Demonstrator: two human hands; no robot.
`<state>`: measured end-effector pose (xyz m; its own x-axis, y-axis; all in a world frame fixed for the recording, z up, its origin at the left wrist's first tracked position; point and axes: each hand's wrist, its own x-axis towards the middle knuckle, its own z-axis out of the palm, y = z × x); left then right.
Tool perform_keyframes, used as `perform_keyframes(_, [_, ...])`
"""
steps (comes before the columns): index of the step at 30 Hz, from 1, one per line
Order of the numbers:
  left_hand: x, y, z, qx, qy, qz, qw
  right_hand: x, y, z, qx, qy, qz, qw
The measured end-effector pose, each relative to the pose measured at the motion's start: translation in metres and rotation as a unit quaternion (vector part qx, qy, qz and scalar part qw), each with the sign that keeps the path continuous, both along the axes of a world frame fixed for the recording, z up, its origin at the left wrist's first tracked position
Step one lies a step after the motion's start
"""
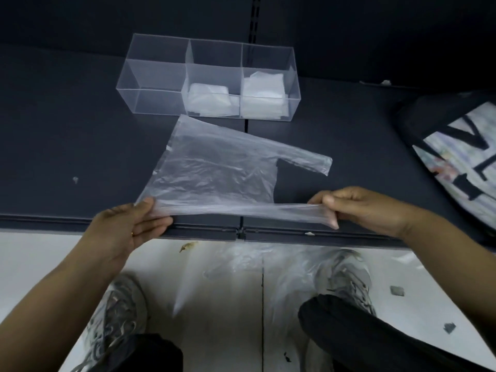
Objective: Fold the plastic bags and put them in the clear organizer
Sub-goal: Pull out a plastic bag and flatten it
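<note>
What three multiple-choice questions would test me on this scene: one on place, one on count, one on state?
1. Which compartment of the clear organizer holds no folded bags? A left; B middle; C right.
2. How many compartments has it? A two; B three; C four.
3. The unfolded plastic bag is: A rolled up; B pinched by both hands; C inside the organizer.
Answers: A, the left one is bare; B, three show side by side; B, left hand and right hand pinch its near edge.
</note>
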<state>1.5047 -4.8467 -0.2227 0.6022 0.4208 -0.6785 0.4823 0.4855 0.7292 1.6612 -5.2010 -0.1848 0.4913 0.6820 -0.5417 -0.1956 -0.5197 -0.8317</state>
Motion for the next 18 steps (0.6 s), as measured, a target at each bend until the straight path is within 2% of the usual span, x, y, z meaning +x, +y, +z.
perform_keyframes(2, [0.003, -0.004, 0.0, 0.021, 0.006, -0.028, 0.999, 0.009, -0.002, -0.002, -0.043, -0.051, -0.039, 0.997])
perform_keyframes(4, [0.004, -0.007, 0.0, 0.047, 0.014, -0.054, 0.997, 0.017, -0.008, -0.005, -0.028, -0.058, -0.075, 0.995])
perform_keyframes(9, [0.006, -0.01, 0.002, 0.072, 0.029, -0.066, 0.995, 0.024, -0.036, -0.001, 0.064, 0.038, -0.043, 0.996])
perform_keyframes(12, [0.007, -0.012, 0.004, 0.073, 0.022, -0.061, 0.995, 0.02, -0.044, 0.006, 0.08, 0.081, 0.002, 0.993])
perform_keyframes(15, [0.007, -0.015, 0.005, 0.075, 0.02, -0.057, 0.995, 0.012, -0.035, 0.01, 0.059, 0.036, -0.025, 0.997])
perform_keyframes(18, [0.006, -0.016, 0.005, 0.086, 0.016, -0.056, 0.995, 0.004, -0.017, 0.004, 0.042, -0.046, -0.14, 0.988])
